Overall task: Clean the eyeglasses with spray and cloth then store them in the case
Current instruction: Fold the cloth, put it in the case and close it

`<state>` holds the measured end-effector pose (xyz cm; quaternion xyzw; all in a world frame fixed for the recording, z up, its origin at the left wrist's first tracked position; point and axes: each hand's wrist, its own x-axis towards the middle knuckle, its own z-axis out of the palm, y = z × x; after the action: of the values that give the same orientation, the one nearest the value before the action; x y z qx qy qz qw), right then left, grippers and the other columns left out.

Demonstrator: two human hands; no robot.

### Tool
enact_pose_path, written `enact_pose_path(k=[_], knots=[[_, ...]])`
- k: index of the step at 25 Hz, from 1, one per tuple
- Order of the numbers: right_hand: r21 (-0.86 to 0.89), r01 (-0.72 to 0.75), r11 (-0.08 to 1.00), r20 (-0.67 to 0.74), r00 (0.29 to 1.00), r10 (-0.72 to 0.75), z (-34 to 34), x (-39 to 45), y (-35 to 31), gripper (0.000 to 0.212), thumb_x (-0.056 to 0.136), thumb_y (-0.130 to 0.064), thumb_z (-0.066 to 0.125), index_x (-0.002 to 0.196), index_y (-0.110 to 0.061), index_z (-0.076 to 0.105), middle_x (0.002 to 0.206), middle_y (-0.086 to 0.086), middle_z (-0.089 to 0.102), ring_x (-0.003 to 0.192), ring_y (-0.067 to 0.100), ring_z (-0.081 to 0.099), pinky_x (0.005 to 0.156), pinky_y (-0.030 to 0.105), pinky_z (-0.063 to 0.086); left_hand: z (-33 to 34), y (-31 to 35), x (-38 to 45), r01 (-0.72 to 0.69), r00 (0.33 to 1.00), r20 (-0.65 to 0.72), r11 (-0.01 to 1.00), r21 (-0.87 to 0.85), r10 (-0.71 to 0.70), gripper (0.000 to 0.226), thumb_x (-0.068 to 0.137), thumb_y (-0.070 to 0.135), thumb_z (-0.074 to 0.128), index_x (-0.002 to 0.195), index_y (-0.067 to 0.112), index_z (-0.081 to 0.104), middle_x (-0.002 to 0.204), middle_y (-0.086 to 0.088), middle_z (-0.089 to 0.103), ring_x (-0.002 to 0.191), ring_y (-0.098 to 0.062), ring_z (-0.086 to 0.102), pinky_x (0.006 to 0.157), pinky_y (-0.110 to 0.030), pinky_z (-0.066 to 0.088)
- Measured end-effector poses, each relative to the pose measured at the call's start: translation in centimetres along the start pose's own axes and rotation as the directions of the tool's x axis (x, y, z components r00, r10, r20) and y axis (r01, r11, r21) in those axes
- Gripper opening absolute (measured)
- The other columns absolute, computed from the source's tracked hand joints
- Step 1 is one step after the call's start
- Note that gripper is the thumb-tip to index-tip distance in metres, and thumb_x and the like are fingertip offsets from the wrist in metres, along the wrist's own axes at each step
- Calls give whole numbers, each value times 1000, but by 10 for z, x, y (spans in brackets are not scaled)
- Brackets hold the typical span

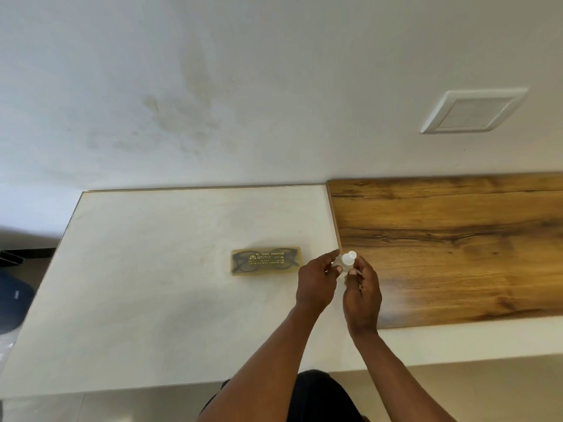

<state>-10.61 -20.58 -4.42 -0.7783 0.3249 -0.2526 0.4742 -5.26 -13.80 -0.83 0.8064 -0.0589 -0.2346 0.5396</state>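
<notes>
While both sets of fingers curl round it, the small white spray bottle (347,262) sits between the left hand (316,284) and right hand (362,295), raised above the seam where the white table (152,300) meets the wooden panel (457,248). Just left, the translucent yellow case (266,261) lies flat and closed on the table, dark eyeglasses (243,263) visible inside.
</notes>
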Motion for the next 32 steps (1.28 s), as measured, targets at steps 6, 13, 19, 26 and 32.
enact_pose_path(k=[6, 13, 19, 26, 32], knots=[[6, 16, 1000, 99, 995, -17, 11, 9, -13, 29, 92, 0, 46, 120, -1, 55, 116, 16, 59, 105, 19, 53, 83, 17, 39, -14, -2, 8, 2, 999, -50, 999, -51, -5, 35, 87, 8, 60, 122, 9, 59, 119, -9, 65, 108, -16, 61, 97, -24, 45], [17, 14, 1000, 180, 984, -17, 34, 17, -30, 30, 93, -2, 45, 122, -3, 54, 119, 15, 58, 109, 20, 52, 88, 23, 39, -39, -2, 20, 0, 993, -122, 1000, 7, 1, 34, 86, 10, 61, 120, 11, 60, 117, -6, 66, 109, -16, 61, 93, -23, 44], [5, 17, 1000, 208, 978, -17, 41, 15, -32, 29, 93, -1, 46, 121, -2, 54, 118, 15, 58, 109, 21, 53, 88, 23, 39, -44, -10, 22, 15, 991, -132, 1000, 27, -11, 35, 86, 11, 61, 121, 12, 60, 117, -5, 67, 109, -17, 61, 96, -29, 46], [-10, 20, 1000, 203, 979, -18, 42, 11, -34, 28, 93, -2, 46, 120, -1, 55, 118, 15, 59, 109, 23, 53, 88, 23, 39, -46, -12, 20, -8, 990, -140, 999, 44, 14, 34, 87, 12, 60, 121, 12, 60, 116, -5, 67, 107, -16, 61, 90, -22, 44], [-23, 9, 1000, 166, 986, -5, 42, 12, -33, 29, 93, -2, 43, 121, -1, 52, 118, 16, 56, 110, 24, 52, 85, 23, 39, -46, -10, 15, -17, 990, -142, 998, 64, 26, 36, 90, 12, 57, 126, 11, 55, 123, -6, 63, 114, -17, 58, 92, -19, 40]])
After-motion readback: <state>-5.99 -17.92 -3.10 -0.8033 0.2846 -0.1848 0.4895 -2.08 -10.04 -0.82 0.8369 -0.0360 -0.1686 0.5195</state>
